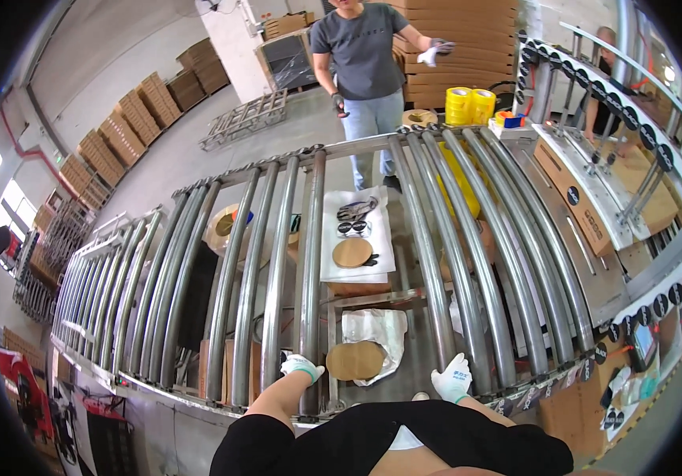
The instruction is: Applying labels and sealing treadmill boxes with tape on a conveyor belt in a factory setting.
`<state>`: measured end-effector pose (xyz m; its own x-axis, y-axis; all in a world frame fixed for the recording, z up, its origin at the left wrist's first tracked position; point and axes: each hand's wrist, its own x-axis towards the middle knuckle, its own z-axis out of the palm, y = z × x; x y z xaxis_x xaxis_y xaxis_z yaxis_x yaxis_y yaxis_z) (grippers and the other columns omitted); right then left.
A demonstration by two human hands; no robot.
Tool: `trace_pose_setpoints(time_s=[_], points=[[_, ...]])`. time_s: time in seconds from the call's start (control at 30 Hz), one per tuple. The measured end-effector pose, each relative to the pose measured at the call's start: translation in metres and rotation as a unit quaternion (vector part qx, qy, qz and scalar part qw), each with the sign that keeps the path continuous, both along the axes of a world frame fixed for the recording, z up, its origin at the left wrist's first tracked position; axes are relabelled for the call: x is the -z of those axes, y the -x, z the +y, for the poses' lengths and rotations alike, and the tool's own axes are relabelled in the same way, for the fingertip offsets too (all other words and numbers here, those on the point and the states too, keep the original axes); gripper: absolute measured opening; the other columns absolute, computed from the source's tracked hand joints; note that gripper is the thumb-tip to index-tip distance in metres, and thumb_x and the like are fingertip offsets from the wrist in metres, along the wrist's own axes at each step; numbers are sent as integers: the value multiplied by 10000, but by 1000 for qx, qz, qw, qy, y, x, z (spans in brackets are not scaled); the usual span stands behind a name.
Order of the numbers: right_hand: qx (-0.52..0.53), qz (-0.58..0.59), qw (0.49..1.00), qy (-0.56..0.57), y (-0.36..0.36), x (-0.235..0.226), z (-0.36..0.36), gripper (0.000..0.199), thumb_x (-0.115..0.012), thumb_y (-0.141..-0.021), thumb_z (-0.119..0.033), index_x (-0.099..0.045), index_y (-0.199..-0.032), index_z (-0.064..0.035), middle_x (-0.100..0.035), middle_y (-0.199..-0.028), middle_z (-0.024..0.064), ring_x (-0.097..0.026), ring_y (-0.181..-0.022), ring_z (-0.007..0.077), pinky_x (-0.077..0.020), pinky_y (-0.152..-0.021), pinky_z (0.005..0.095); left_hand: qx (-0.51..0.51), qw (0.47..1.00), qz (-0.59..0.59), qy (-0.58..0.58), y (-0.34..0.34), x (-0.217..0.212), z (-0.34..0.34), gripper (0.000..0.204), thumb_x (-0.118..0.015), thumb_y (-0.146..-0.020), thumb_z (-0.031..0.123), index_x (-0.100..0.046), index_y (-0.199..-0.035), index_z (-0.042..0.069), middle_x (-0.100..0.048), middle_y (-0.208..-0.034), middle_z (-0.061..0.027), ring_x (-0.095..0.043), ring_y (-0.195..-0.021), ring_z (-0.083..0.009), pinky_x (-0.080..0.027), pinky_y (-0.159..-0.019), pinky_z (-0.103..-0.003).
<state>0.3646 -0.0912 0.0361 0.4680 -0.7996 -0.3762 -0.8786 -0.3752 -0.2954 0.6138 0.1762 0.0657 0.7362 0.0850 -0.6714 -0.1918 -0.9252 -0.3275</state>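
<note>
White work gloves cover both of my hands at the near side of a metal roller conveyor (pixel 277 293). My left hand (pixel 301 366) rests over the rollers left of a gap in the row, thumb apart, holding nothing that I can see. On the rollers right of the gap lies my right hand (pixel 452 379), fingers loosely spread and also without anything visible in it. Between them, inside the gap, brown oval cardboard pieces (pixel 355 362) lie on crumpled white wrapping (pixel 392 329). Farther in, a white sheet (pixel 380 218) carries dark gloves (pixel 357 210) and a round brown disc (pixel 353 254).
Across the conveyor stands a person (pixel 365 55) wearing gloves and holding something white. Yellow tape rolls (pixel 458 107) sit at the far right edge. On the right, a carton (pixel 571 198) is in a machine, with another person behind. Stacked cardboard (pixel 460 47) rises at the back.
</note>
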Motion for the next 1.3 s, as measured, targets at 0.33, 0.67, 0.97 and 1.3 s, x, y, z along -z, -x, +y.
trace_pose_setpoints(time_s=[0.33,0.67,0.97,1.3], points=[[-18,57,995,77,-3,1,10,920,-708,-740,-394,-287,-1406,82,-533,-1226,191,-578,-1082,277,-465,-900,404,21,999,3,33,-2,-1,11,1000,-517,-802,729,-360,-1419,-43,-456,-1427,-186,-497,-1280,-325,-413,-1025,-441],[-21,88,991,102,-6,7,13,938,-725,-744,-415,-272,-1413,62,-529,-1230,181,-582,-1087,266,-483,-879,412,5,996,-28,87,-1,12,24,1049,-563,-773,724,-327,-1422,-66,-457,-1412,-227,-497,-1269,-364,-430,-1018,-438],[13,1,998,69,-7,12,5,906,-717,-708,-363,-293,-1375,80,-514,-1213,241,-552,-1100,358,-465,-910,488,-2,991,-14,134,6,9,35,1054,-580,-793,685,-280,-1424,-103,-385,-1451,-251,-444,-1307,-377,-354,-1069,-466],[-53,-351,932,74,-106,-93,-34,572,-692,-760,-365,-536,-1126,46,-592,-1090,315,-570,-1065,437,-466,-927,487,-1,989,-56,135,7,10,28,1013,-619,-757,693,-369,-1369,-76,-533,-1324,-236,-548,-1209,-360,-450,-997,-440]])
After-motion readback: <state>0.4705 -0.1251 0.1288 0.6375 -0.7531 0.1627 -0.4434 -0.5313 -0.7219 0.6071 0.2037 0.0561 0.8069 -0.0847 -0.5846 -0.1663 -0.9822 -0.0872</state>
